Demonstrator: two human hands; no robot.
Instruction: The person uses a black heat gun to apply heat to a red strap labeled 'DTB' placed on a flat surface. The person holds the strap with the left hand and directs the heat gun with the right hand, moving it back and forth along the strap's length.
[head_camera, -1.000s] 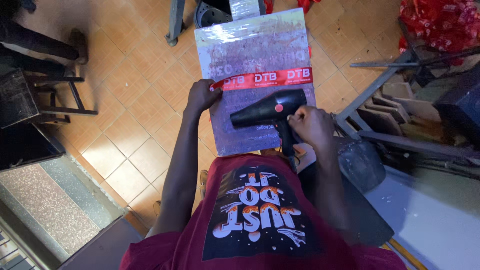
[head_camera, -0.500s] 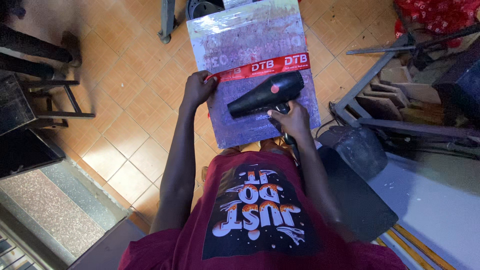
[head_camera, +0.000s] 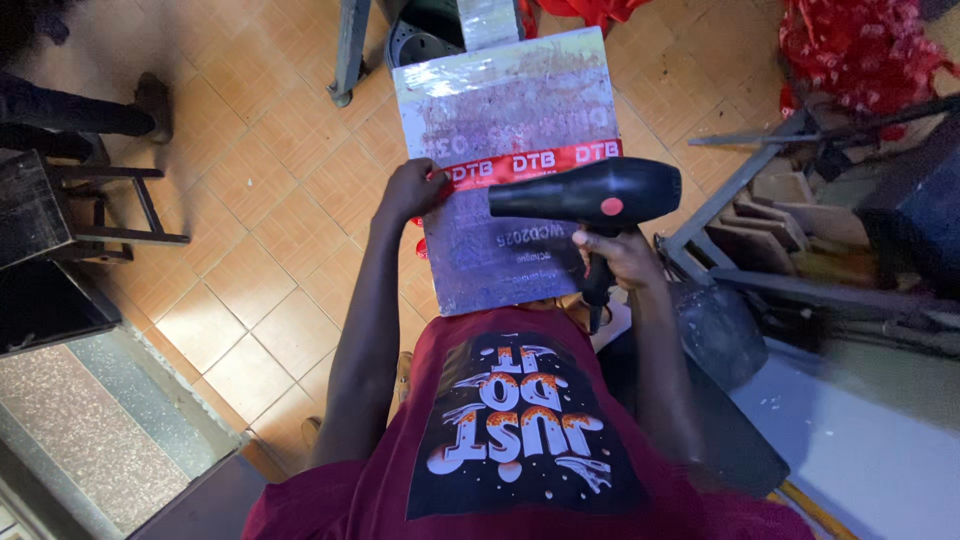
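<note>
A large flat board (head_camera: 505, 110) wrapped in clear shiny film rests against my lap, tilted away from me. A red ribbon (head_camera: 535, 163) with white print runs across its middle. My left hand (head_camera: 412, 190) presses the ribbon's left end against the board's left edge. My right hand (head_camera: 612, 255) grips the handle of a black hair dryer (head_camera: 590, 192), which has a red button on its side. The dryer's nozzle points left, just above the ribbon and close to my left hand.
Orange floor tiles (head_camera: 270, 200) lie below. A dark chair (head_camera: 90, 200) stands at the left. Red fabric (head_camera: 860, 50) is piled at the top right. A metal frame with wooden pieces (head_camera: 770, 220) stands at the right, a black bag (head_camera: 715, 330) beside my right arm.
The hair dryer has swung from a slanted pose to level, nozzle pointing left along the ribbon. My left hand stays on the ribbon's left end.
</note>
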